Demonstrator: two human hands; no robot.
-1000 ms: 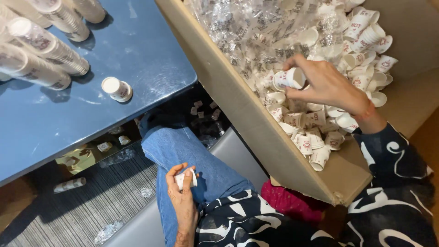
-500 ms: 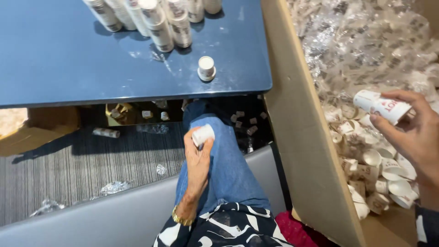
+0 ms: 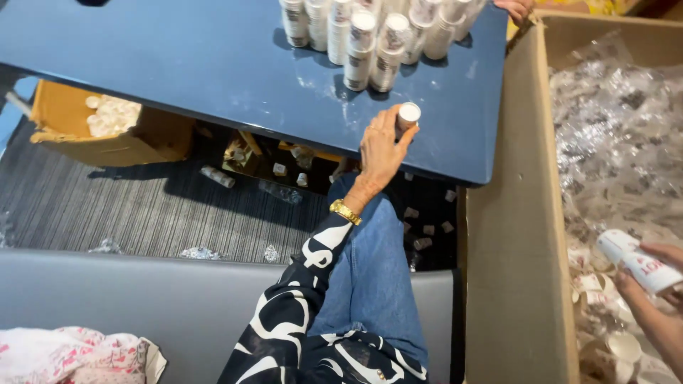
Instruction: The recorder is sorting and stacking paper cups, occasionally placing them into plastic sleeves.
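Observation:
My left hand point(image 3: 380, 146) reaches to the near edge of the dark blue table point(image 3: 178, 64) and grips a short stack of small white paper cups point(image 3: 407, 117) standing there. A gold bracelet sits on that wrist. My right hand point(image 3: 658, 281), at the right edge of the view, holds another stack of white cups point(image 3: 637, 259) lying on its side over the big cardboard box point(image 3: 516, 235). Inside the box lie loose cups point(image 3: 605, 341) and crumpled clear plastic wrap point(image 3: 619, 135).
Several tall cup stacks point(image 3: 370, 32) stand at the table's far side. Another person's fingers point(image 3: 514, 7) show at the top. A smaller cardboard box with cups point(image 3: 107, 128) sits on the striped floor at left. Cups and wrappers litter the floor under the table.
My left hand rose from my lap and brought its cups up onto the table edge. My right hand stayed over the box with its stack. The view has shifted left.

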